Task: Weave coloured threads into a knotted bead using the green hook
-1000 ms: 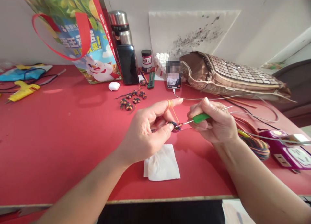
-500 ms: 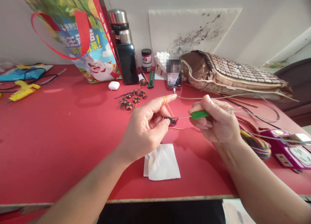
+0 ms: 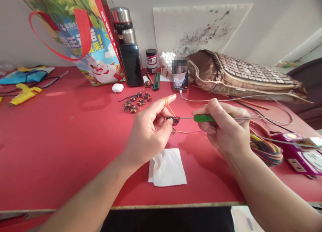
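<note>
My left hand [image 3: 152, 128] pinches a small dark multicoloured crochet piece [image 3: 175, 120] between thumb and fingers. Orange yarn [image 3: 172, 110] loops round its raised index finger and runs down to the piece. A crochet hook [image 3: 204, 118] with a green grip lies in my right hand [image 3: 223, 124], held like a pen. Its thin metal shaft points left, with the tip at the crochet piece; whether it sits inside a stitch cannot be made out. A loose strand trails below, toward the multicoloured yarn bundle [image 3: 267, 151] beside my right wrist.
Several small crochet pieces [image 3: 133, 109] lie behind my left hand. A folded tissue [image 3: 169, 168] is in front. Two phones, a charging one [image 3: 180, 78] and a dark one [image 3: 131, 65], stand at the back. A purple power strip [image 3: 295, 153], its cables and a glue gun [image 3: 23, 94] flank the space.
Both hands have shifted slightly left, with the crochet piece and the hook. The gap between the green grip and the piece looks about the same.
</note>
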The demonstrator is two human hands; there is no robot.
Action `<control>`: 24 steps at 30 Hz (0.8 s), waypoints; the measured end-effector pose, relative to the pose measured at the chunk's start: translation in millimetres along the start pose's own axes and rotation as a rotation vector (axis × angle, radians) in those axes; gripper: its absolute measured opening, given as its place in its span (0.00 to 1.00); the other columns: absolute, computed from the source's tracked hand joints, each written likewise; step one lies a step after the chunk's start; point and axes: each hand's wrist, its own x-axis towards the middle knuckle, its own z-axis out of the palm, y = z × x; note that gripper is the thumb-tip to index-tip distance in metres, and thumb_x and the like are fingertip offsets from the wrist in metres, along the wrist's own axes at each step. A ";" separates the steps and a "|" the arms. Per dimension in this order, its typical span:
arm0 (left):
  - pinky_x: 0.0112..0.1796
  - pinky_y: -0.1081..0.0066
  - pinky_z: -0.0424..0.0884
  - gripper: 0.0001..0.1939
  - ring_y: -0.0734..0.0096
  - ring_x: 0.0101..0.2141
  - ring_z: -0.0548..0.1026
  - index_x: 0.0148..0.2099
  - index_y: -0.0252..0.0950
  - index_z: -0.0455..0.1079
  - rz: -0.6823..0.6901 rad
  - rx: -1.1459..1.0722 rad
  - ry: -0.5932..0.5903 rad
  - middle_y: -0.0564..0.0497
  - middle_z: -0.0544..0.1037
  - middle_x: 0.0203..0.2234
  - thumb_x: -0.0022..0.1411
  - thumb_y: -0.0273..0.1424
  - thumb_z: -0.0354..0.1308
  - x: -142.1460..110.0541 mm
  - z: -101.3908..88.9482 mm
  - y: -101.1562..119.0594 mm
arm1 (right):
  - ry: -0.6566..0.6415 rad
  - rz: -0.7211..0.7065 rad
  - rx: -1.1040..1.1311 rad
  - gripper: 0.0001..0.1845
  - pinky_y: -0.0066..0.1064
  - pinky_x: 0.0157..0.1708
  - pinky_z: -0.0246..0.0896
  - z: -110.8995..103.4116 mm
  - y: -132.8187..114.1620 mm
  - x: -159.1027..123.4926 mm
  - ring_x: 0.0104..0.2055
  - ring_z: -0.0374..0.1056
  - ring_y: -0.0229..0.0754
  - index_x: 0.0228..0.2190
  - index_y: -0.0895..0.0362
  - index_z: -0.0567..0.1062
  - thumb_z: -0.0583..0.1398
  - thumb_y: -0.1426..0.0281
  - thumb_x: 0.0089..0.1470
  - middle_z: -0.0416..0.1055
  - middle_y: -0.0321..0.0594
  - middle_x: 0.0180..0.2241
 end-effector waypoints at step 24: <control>0.33 0.77 0.70 0.27 0.80 0.30 0.73 0.56 0.35 0.82 -0.408 -0.671 0.132 0.57 0.78 0.30 0.53 0.22 0.77 8.9 12.1 -7.0 | -0.257 -0.856 -0.667 0.09 0.31 0.30 0.77 -4.1 16.3 -13.1 0.31 0.81 0.42 0.48 0.53 0.87 0.65 0.68 0.73 0.86 0.43 0.34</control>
